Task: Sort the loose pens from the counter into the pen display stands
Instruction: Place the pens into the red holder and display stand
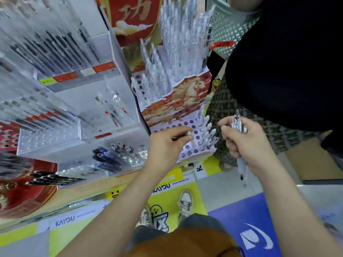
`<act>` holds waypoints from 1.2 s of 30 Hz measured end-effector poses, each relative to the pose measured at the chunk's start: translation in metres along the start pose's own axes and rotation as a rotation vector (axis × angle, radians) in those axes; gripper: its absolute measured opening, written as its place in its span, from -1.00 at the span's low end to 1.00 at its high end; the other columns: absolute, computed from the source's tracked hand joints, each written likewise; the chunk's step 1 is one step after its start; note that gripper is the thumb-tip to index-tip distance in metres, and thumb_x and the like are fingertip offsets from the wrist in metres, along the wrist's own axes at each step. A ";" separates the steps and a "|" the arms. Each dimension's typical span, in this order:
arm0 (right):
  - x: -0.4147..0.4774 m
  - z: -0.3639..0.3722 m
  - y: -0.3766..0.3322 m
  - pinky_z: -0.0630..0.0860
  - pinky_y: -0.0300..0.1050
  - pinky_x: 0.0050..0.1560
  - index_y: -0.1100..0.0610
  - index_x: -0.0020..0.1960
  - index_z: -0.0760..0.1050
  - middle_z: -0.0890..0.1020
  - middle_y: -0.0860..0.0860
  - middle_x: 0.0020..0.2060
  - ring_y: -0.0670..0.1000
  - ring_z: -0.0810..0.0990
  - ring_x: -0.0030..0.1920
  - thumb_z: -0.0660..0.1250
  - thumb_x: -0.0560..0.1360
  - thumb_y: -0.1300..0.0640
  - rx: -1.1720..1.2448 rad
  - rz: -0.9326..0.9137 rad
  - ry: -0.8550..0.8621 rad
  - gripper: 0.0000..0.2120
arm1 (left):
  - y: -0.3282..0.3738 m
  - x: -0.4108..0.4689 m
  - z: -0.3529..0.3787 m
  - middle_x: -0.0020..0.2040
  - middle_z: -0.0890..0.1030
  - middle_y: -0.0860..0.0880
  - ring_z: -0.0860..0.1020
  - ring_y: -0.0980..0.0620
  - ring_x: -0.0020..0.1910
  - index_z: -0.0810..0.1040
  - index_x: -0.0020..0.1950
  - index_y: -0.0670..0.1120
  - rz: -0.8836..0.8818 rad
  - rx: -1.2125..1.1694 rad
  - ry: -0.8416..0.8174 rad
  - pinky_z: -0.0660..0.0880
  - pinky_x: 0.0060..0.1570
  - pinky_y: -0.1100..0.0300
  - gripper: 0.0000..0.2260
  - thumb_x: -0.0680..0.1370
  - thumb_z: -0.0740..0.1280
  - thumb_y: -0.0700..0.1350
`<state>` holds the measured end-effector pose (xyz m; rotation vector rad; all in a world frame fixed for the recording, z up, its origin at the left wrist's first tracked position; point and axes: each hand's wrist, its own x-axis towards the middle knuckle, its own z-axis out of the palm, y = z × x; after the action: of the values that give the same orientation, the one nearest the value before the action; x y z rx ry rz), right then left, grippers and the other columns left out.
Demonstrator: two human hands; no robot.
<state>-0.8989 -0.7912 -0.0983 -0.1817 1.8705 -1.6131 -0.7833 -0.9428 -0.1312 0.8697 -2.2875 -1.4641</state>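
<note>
One pen (189,134) is hanging pinched in the left hand (167,145) grip, just over the display stand (185,155) holes — the right hand (245,145) is clamping spare pens (237,124); going in tilted risks toppling neighbours (206,135) beside the grip.

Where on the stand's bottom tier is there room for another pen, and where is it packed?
Free: the empty holes of the bottom tier behind the left hand, under the horse picture, and along its front edge. Packed: pens on its right side, and the upper tiers.
</note>
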 end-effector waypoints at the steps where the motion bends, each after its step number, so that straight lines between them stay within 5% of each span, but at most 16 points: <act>1: -0.001 0.000 -0.001 0.14 -0.25 -0.54 0.13 -0.06 0.53 0.43 0.04 -0.40 -0.05 0.24 -0.52 0.22 0.58 0.33 0.016 0.012 -0.013 -0.83 | -0.001 0.001 0.002 -0.16 0.68 0.09 0.63 0.12 -0.21 0.70 -0.01 -0.11 0.008 0.008 -0.005 0.57 -0.08 0.14 -0.88 0.48 0.44 -0.22; 10: -0.008 0.000 -0.007 0.27 -0.20 -0.49 0.13 0.02 0.56 0.52 0.10 -0.36 0.00 0.31 -0.46 0.14 0.53 0.37 0.222 0.043 -0.130 -0.73 | -0.003 0.016 0.011 -0.18 0.70 -0.03 0.57 0.10 -0.25 0.69 0.01 -0.14 0.358 0.272 -0.114 0.48 -0.17 0.27 -0.85 0.47 0.40 -0.19; 14: -0.013 0.004 -0.010 0.43 -0.13 -0.39 0.10 0.10 0.57 0.56 0.14 -0.32 0.06 0.45 -0.40 0.14 0.59 0.33 0.316 0.023 -0.204 -0.73 | -0.005 0.022 0.014 -0.24 0.69 -0.03 0.62 -0.06 -0.24 0.69 -0.05 -0.14 0.508 0.490 -0.161 0.44 -0.24 0.26 -0.85 0.43 0.40 -0.16; 20: -0.021 0.033 -0.013 0.58 -0.13 -0.25 0.10 0.14 0.55 0.61 0.09 -0.29 0.02 0.58 -0.31 0.12 0.62 0.28 0.764 0.101 -0.187 -0.74 | 0.004 0.012 0.001 0.03 0.66 0.03 0.59 0.11 -0.02 0.58 0.25 -0.05 0.110 0.246 -0.161 0.45 0.02 0.34 -0.71 0.53 0.38 -0.24; 24: -0.023 0.050 -0.014 0.62 -0.14 -0.15 0.08 0.16 0.54 0.65 0.07 -0.24 0.01 0.65 -0.25 0.18 0.56 0.24 0.884 0.111 -0.216 -0.74 | 0.027 -0.021 -0.026 -0.26 0.64 0.07 0.58 0.12 -0.31 0.61 0.00 -0.06 -0.144 -0.193 -0.075 0.52 -0.26 0.25 -0.92 0.58 0.32 -0.15; 26: -0.025 0.060 -0.016 0.63 -0.13 -0.11 0.08 0.16 0.55 0.67 0.07 -0.22 0.02 0.66 -0.21 0.22 0.48 0.22 0.899 0.104 -0.254 -0.71 | 0.038 -0.040 -0.036 -0.35 0.63 0.00 0.55 0.09 -0.37 0.59 -0.06 -0.09 -0.235 -0.250 -0.174 0.52 -0.28 0.15 -0.83 0.51 0.36 0.00; 28: -0.026 0.071 -0.017 0.63 -0.11 -0.09 0.09 0.19 0.53 0.66 0.10 -0.20 0.04 0.66 -0.18 0.23 0.46 0.22 0.902 0.096 -0.298 -0.68 | 0.044 -0.054 -0.041 -0.39 0.61 -0.05 0.49 0.10 -0.42 0.59 -0.10 -0.11 -0.288 -0.265 -0.198 0.47 -0.32 0.23 -0.86 0.46 0.43 -0.05; 31: -0.028 0.085 -0.014 0.63 -0.03 -0.07 0.08 0.24 0.50 0.66 0.15 -0.15 0.09 0.66 -0.14 0.21 0.54 0.20 0.790 0.088 -0.336 -0.71 | 0.042 -0.060 -0.045 -0.43 0.61 0.00 0.49 0.14 -0.47 0.60 -0.16 -0.14 -0.346 -0.335 -0.063 0.44 -0.41 0.34 -0.90 0.41 0.50 -0.18; 34: -0.029 0.095 -0.011 0.59 0.11 -0.04 0.03 0.28 0.46 0.68 0.12 -0.16 0.09 0.66 -0.12 0.15 0.64 0.10 0.454 0.036 -0.275 -0.75 | 0.035 -0.063 -0.052 -0.42 0.63 0.00 0.54 0.14 -0.46 0.61 -0.19 -0.14 -0.331 -0.303 0.068 0.47 -0.40 0.32 -0.86 0.36 0.55 -0.18; 36: -0.030 0.100 -0.008 0.58 0.03 -0.13 0.03 0.25 0.47 0.67 0.01 -0.26 0.00 0.64 -0.21 0.14 0.64 0.02 0.214 -0.012 -0.217 -0.75 | 0.032 -0.066 -0.057 -0.39 0.64 -0.02 0.56 0.10 -0.42 0.61 -0.20 -0.10 -0.311 -0.248 0.149 0.49 -0.40 0.27 -0.83 0.32 0.58 -0.16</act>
<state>-0.8229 -0.8616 -0.0823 -0.2636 1.5263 -1.7156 -0.7122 -0.9332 -0.0721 1.2505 -1.8758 -1.6989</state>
